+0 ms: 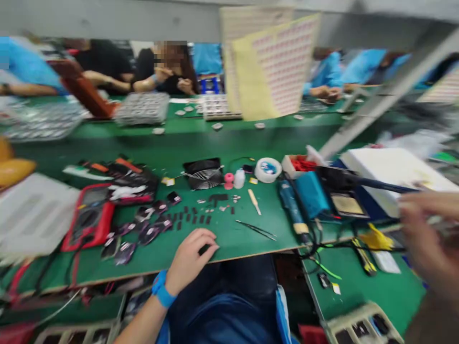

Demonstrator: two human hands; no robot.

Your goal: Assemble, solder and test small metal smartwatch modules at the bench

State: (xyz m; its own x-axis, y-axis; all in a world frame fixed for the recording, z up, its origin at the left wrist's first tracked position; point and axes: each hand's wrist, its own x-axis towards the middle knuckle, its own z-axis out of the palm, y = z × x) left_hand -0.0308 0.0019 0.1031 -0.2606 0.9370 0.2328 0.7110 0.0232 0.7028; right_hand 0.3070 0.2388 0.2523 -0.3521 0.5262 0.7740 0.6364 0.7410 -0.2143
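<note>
My left hand [195, 251], with a blue strap [164, 288] round its wrist, rests at the front edge of the green bench. Its fingers are loosely bent, the thumb stands apart, and nothing shows in it. Several small dark rectangular pieces [194, 220] lie just beyond it, and tweezers [256, 230] lie to its right. At the far right, my right hand [430, 239] is smeared by motion. Its fingertips are at the end of a dark rod or cable [389, 185] running from a soldering iron stand [347, 204]; whether they grip it is unclear.
A red multimeter [88, 215] and several dark modules [148, 232] lie left. A fan [203, 174], a white round dish [268, 170] and a blue electric screwdriver [293, 205] stand farther back. A slanted metal post [387, 102] rises at right. Co-workers [168, 71] sit opposite.
</note>
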